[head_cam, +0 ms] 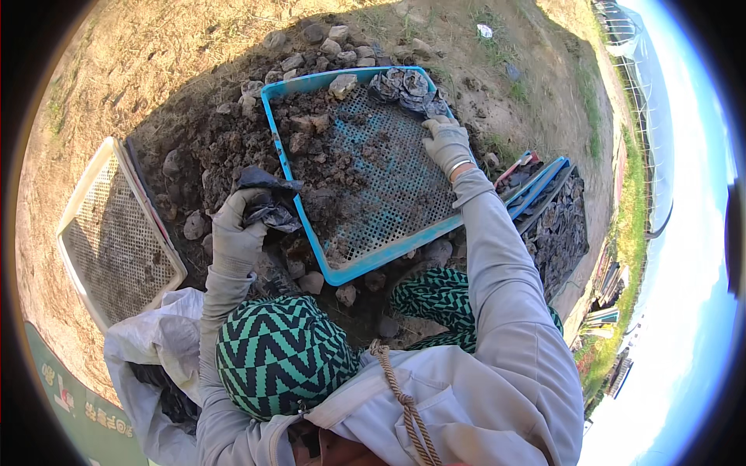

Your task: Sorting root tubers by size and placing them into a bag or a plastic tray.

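Note:
My left hand, in a pale work glove, grips crumpled black plastic film just outside the left rim of a blue plastic mesh tray. Gloved as well, my right hand reaches over the tray's right rim. Its fingertips touch or lie close to a row of crumpled black plastic pieces in the far right corner; whether they grip anything is hidden. Dark soil clods cover the left part of the mesh. A pale stone rests at the tray's far edge.
Soil and stones surround the tray. At left a white mesh tray leans near a white woven sack with black plastic inside. A container packed with black plastic and blue-edged trays stand right.

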`<action>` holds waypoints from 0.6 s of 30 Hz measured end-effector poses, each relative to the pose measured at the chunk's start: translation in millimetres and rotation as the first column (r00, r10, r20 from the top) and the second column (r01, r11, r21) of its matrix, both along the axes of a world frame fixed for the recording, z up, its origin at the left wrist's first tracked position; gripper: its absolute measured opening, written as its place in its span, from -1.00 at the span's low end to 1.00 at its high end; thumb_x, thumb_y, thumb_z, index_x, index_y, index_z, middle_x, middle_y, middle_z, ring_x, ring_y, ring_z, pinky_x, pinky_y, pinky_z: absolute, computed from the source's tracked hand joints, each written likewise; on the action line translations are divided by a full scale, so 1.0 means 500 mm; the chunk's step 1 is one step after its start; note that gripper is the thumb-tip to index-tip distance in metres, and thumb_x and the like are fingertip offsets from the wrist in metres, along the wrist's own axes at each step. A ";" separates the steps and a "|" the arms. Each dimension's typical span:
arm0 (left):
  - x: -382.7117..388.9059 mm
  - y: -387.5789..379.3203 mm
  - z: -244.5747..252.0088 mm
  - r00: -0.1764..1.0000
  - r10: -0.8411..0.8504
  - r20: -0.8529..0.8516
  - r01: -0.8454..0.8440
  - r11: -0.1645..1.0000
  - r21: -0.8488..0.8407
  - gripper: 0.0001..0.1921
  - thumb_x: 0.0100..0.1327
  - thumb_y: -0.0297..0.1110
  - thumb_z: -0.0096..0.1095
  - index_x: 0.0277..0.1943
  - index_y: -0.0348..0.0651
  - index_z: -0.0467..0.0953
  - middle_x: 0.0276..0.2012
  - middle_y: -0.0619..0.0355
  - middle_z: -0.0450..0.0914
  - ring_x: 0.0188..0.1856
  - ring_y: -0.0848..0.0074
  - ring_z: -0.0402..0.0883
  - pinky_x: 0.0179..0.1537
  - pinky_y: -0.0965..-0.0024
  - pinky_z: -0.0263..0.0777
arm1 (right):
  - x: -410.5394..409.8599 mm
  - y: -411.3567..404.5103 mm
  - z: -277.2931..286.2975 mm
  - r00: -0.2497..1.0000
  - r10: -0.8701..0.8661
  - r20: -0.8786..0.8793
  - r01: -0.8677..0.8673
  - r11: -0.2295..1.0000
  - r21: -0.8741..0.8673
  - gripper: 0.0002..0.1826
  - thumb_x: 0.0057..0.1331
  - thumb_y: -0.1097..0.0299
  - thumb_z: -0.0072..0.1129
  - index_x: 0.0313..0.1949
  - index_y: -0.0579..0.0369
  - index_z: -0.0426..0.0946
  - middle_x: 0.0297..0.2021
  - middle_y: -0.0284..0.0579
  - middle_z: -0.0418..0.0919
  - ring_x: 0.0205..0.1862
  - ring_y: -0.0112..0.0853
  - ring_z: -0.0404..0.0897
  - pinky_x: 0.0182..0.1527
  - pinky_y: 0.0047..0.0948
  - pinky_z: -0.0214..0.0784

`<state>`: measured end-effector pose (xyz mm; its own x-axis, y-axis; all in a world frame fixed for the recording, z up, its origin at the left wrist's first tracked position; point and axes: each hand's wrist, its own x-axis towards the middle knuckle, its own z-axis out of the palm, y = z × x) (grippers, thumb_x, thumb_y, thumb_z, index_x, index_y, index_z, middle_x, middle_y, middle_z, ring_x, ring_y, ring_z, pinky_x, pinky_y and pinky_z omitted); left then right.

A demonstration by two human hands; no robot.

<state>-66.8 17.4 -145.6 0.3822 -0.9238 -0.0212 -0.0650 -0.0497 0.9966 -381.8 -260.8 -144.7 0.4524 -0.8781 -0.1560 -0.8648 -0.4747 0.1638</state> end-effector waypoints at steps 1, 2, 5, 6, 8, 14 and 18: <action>-0.003 -0.002 -0.002 0.999 -0.034 -0.005 0.034 0.999 -0.008 -0.65 -0.04 -0.70 0.17 -0.10 -0.33 0.52 -0.25 0.13 0.59 -0.19 0.56 0.57 -0.12 0.53 0.43 | -0.034 -0.007 -0.013 1.000 0.003 0.003 -0.003 1.000 -0.003 -0.64 0.12 0.22 0.18 -0.04 -0.18 0.56 0.04 -0.24 0.49 0.14 -0.25 0.40 0.11 -0.20 0.26; -0.011 -0.010 0.009 0.998 -0.058 -0.023 0.058 0.998 -0.004 -0.64 -0.04 -0.70 0.16 -0.10 -0.35 0.51 -0.24 0.13 0.59 -0.17 0.56 0.57 -0.11 0.52 0.43 | -0.070 -0.012 -0.031 0.976 0.146 -0.160 -0.155 0.987 -0.043 -0.66 0.14 0.24 0.13 -0.05 -0.20 0.57 0.07 -0.27 0.46 0.15 -0.27 0.39 0.11 -0.19 0.25; -0.014 -0.014 0.025 0.997 -0.055 0.050 0.055 0.998 0.007 -0.63 -0.04 -0.71 0.14 -0.09 -0.35 0.51 -0.24 0.13 0.59 -0.17 0.55 0.57 -0.09 0.51 0.43 | -0.067 -0.042 -0.028 0.914 0.262 -0.308 -0.264 0.964 0.036 -0.62 0.11 0.31 0.11 -0.02 -0.22 0.53 0.09 -0.26 0.43 0.17 -0.24 0.36 0.10 -0.10 0.22; -0.021 -0.021 0.025 0.997 -0.057 0.051 0.056 0.998 0.008 -0.63 -0.04 -0.71 0.14 -0.09 -0.35 0.51 -0.24 0.13 0.59 -0.17 0.55 0.57 -0.09 0.51 0.43 | -0.068 -0.062 -0.029 0.869 0.214 -0.445 -0.221 0.975 0.037 -0.60 0.09 0.29 0.15 -0.02 -0.20 0.51 0.05 -0.23 0.44 0.16 -0.24 0.36 0.09 -0.09 0.22; -0.022 -0.015 0.038 0.998 -0.052 0.021 0.052 0.999 0.017 -0.63 -0.05 -0.71 0.14 -0.09 -0.36 0.51 -0.24 0.13 0.59 -0.17 0.54 0.58 -0.08 0.51 0.44 | -0.041 -0.067 -0.006 0.800 0.197 -0.566 -0.213 0.976 0.038 -0.56 0.00 0.18 0.27 -0.07 -0.16 0.50 -0.09 -0.14 0.47 0.07 -0.23 0.43 0.01 -0.13 0.28; -0.018 -0.019 0.026 0.999 -0.054 0.009 0.053 0.998 0.030 -0.63 -0.05 -0.71 0.15 -0.10 -0.34 0.51 -0.24 0.13 0.58 -0.18 0.56 0.57 -0.09 0.50 0.43 | -0.049 -0.067 0.042 0.984 -0.175 -0.031 0.176 0.936 0.304 -0.49 -0.03 0.06 0.38 -0.09 -0.02 0.54 -0.14 -0.04 0.57 -0.05 -0.22 0.54 0.00 -0.29 0.35; -0.021 -0.025 0.030 0.999 -0.048 -0.008 0.048 0.998 0.030 -0.64 -0.05 -0.67 0.21 -0.10 -0.33 0.51 -0.24 0.14 0.58 -0.18 0.56 0.56 -0.10 0.51 0.42 | -0.045 0.011 -0.025 0.741 -0.419 0.524 0.075 0.828 0.555 -0.55 -0.02 0.22 0.42 -0.13 0.06 0.55 -0.24 -0.17 0.60 -0.21 -0.43 0.55 -0.08 -0.46 0.37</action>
<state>-77.2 4.7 -130.5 0.3371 -0.9400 -0.0521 -0.0610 -0.0771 0.9952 -404.3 -255.5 -157.0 0.3734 -0.8587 -0.3509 -0.7861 -0.0921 -0.6112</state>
